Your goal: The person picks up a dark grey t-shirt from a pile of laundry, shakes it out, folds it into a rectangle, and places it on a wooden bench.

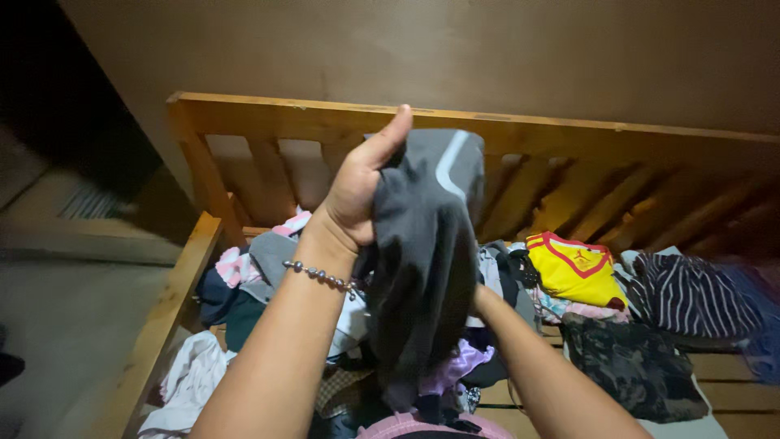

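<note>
Wooden bed frame [455, 130] crowded — left hand [357, 191] lifts grey garment [426, 260] clear.

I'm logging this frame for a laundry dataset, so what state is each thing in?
Left hand: closed on the grey garment, thumb up.
Right hand: hidden behind the garment.
Grey garment: held up, hanging.
Yellow shirt: folded, lying on the bed.
Striped garment: lying crumpled.
Clothes pile: loose, unsorted.
Wooden bed frame: slats exposed.
</note>
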